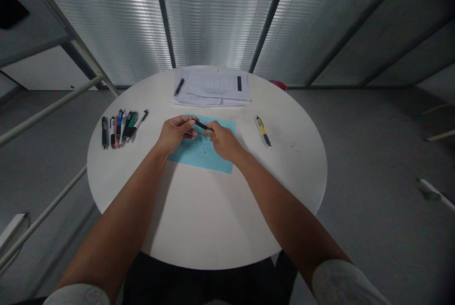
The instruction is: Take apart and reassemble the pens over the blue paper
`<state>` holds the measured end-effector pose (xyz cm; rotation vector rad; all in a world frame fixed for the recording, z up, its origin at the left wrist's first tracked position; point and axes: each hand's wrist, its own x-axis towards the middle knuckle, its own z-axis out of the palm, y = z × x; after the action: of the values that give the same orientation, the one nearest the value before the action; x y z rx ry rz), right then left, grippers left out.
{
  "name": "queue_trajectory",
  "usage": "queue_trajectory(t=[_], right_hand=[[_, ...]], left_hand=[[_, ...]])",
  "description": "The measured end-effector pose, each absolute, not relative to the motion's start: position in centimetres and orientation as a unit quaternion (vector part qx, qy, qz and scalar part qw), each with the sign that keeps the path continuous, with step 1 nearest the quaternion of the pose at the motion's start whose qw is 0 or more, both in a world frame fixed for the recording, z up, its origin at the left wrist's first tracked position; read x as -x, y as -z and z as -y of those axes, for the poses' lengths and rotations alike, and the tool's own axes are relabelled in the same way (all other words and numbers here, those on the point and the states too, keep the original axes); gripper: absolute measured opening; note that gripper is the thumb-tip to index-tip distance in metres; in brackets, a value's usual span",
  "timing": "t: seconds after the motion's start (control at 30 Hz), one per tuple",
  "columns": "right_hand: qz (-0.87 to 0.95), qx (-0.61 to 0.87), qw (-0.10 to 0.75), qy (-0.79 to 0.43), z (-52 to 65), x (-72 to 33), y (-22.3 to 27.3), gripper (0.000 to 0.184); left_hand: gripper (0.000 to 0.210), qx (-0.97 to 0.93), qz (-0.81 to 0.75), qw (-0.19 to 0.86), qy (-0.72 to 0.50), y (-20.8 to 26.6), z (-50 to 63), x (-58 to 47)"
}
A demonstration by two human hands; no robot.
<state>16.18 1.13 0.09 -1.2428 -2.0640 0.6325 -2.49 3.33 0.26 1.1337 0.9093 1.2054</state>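
Observation:
Between my two hands is a dark pen (pixel 202 125), tilted down to the right above a light blue sheet of paper (pixel 202 159). My left hand (pixel 175 133) pinches the pen's left end between thumb and fingertips. Closed round its right end are the fingers of my right hand (pixel 223 140), which hide that tip. Part of the blue sheet is covered by both hands; small faint marks show on it. To the right of the sheet lies a yellow and black pen (pixel 263 131).
A round white table (pixel 199 219) carries everything. At its left lies a cluster of several pens (pixel 122 126). A stack of printed papers (pixel 216 85) with a black pen (pixel 179 87) on top sits at the far edge. Metal rails (pixel 53 108) stand left of the table.

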Motion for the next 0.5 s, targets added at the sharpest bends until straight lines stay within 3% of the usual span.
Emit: queue_trajectory(t=[0.17,0.5], right_hand=[[0.779,0.455,0.338,-0.27,-0.97,-16.43,-0.33,0.019],[0.803,0.489,0.282,-0.191,-0.53,-16.28,-0.79,0.025]], left_hand=[[0.037,-0.484,-0.378,0.607,-0.505,-0.74,-3.11,2.38],[0.035,-0.481,-0.367,0.62,-0.499,-0.42,-3.23,2.13]])
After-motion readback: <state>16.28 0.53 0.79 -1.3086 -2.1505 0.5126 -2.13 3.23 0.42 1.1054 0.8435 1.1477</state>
